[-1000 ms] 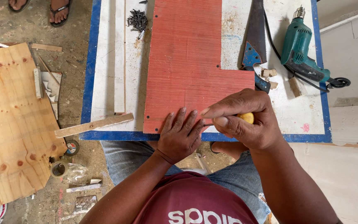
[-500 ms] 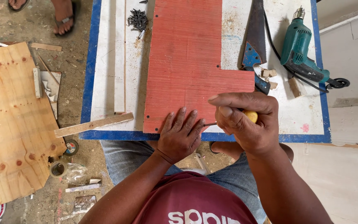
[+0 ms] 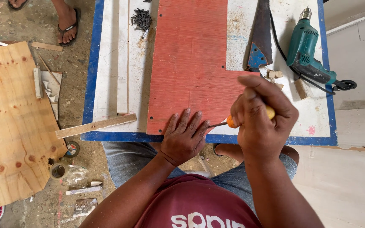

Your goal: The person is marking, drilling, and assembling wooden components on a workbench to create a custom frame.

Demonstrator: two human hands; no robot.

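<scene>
A red L-shaped board [image 3: 191,63] lies on a white table with a blue border [image 3: 110,136]. My left hand [image 3: 184,137] rests flat on the board's near edge, fingers spread. My right hand [image 3: 260,116] grips a screwdriver with a yellow-orange handle [image 3: 232,122]; its thin metal shaft points left toward my left fingertips at the board's near edge. The tip is hidden by my fingers.
A pile of dark screws [image 3: 141,19], a handsaw [image 3: 259,38] and a green power drill [image 3: 307,50] lie on the table. A wooden strip [image 3: 96,125] overhangs the near-left edge. A plywood sheet [image 3: 9,122] and tape rolls [image 3: 64,158] are on the floor. Another person's sandalled foot [image 3: 66,23] stands beyond.
My right hand has lifted and turned with the screwdriver, its shaft now showing. The view shifted slightly; my left hand stays flat on the board.
</scene>
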